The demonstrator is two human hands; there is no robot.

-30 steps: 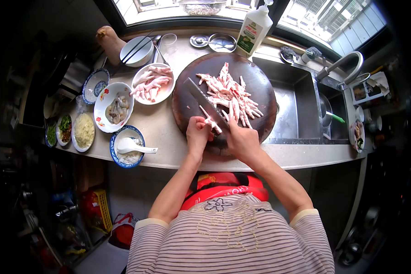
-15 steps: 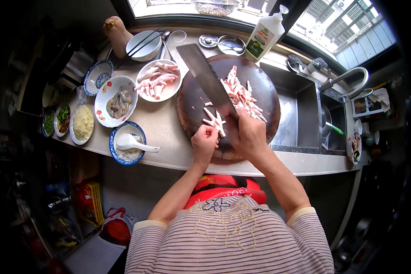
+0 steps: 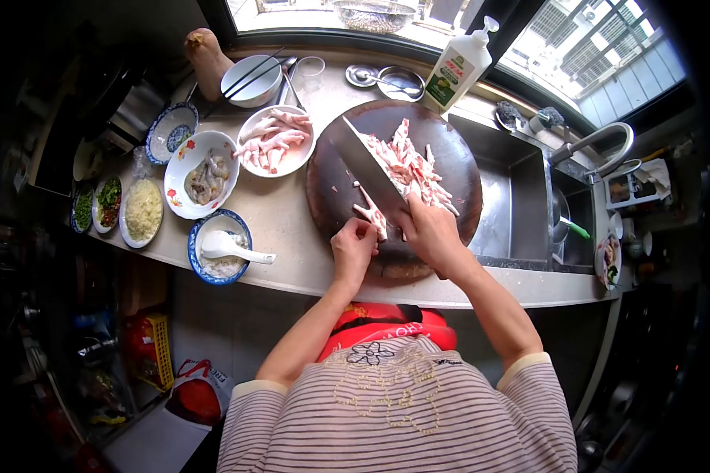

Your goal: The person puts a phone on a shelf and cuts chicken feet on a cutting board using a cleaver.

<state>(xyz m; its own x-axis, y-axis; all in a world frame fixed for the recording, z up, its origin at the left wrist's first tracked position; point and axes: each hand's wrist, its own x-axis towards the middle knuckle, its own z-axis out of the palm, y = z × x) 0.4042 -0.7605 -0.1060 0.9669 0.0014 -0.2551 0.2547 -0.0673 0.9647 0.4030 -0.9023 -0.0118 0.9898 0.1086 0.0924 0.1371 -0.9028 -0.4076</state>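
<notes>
My right hand point(image 3: 432, 230) is closed round the handle of a cleaver point(image 3: 373, 172), whose wide blade slants up and left over the round dark chopping board point(image 3: 335, 150). Just left of the blade, at the board's near edge, a chicken foot point(image 3: 368, 211) lies with its near end by the fingertips of my left hand point(image 3: 354, 243). Those fingers are pinched together on it. Beyond the blade a pile of cut chicken feet point(image 3: 414, 165) rests on the board. More whole feet fill a white bowl point(image 3: 275, 140) beside the board.
Left on the counter are a flowered bowl of shrimp point(image 3: 202, 175), a blue-rimmed bowl with a white spoon point(image 3: 221, 246) and a dish of minced garlic point(image 3: 142, 213). A pump bottle point(image 3: 456, 71) stands behind the board; a metal sink point(image 3: 513, 189) is to the right.
The cleaver was raised half a second ago; its blade is now lower, beside the foot. My left hand has stayed near the board's front edge.
</notes>
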